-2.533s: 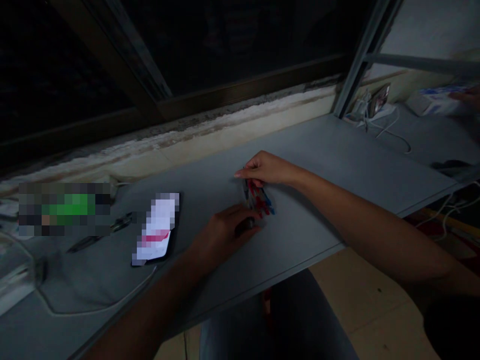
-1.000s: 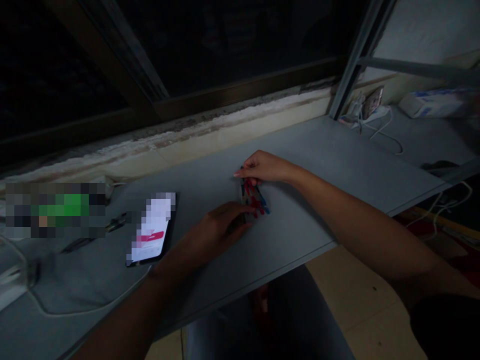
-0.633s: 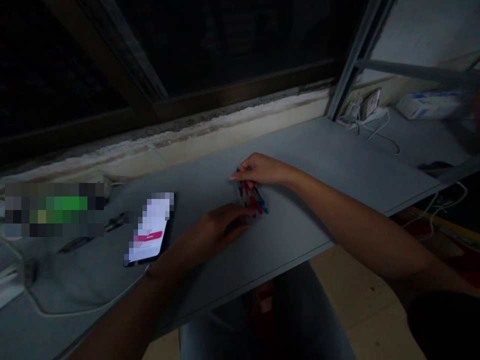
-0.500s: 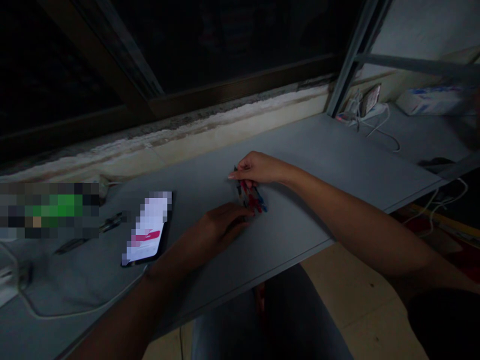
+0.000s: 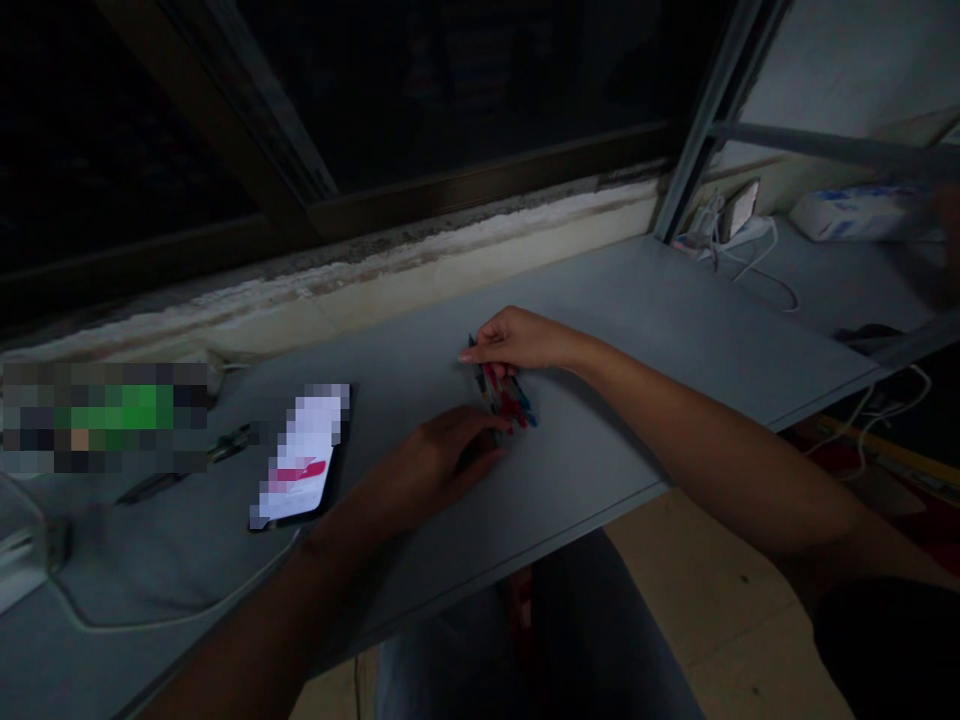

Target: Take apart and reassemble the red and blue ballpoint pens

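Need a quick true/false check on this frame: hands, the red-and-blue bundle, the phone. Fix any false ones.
1. The right hand touches the red-and-blue bundle. True.
2. The phone lies to the right of the bundle. False: it lies to the left, on the grey desktop.
3. The left hand holds the phone. False: it is beside the bundle, apart from the phone.
4. A white cable runs along the desktop near the phone. True.
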Available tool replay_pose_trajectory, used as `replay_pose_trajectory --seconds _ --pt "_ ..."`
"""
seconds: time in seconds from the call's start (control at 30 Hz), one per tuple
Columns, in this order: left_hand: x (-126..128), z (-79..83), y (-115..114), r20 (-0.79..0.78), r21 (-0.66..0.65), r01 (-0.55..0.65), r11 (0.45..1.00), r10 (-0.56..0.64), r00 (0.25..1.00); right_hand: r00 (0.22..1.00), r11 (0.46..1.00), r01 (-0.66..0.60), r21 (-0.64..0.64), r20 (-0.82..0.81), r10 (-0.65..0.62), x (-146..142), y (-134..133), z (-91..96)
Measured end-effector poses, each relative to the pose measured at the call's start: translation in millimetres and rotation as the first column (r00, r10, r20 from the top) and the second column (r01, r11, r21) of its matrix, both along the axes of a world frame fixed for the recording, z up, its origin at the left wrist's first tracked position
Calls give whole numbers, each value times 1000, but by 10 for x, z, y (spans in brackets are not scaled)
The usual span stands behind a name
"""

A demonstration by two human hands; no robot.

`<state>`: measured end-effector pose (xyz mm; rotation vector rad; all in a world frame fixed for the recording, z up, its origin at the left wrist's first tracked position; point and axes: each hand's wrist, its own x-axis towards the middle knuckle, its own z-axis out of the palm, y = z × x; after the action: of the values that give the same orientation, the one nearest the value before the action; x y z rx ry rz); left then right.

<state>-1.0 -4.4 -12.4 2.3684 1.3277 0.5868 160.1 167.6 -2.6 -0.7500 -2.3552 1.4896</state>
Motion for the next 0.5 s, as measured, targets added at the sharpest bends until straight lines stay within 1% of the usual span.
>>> replay_pose_trajectory --seconds 0.17,0.3,0.4,0.47,0.5 --pt "-4 18 7 27 -15 8 1000 -7 1000 1000 1000 7 25 1 -7 13 18 -12" --pt "3 -6 19 10 -15 2 1000 -1 1000 1000 999 0 52 -2 0 8 23 -47" --pt "-1 -11 24 7 -21 4 1000 -4 1000 999 999 -21 47 26 20 28 39 -31" --pt "-14 -7 34 9 -29 -3 1000 3 1000 998 996 -23 90 63 17 71 68 15" --pt "-23 -7 41 9 -29 -8 1000 8 1000 996 988 -4 152 92 -10 100 84 42"
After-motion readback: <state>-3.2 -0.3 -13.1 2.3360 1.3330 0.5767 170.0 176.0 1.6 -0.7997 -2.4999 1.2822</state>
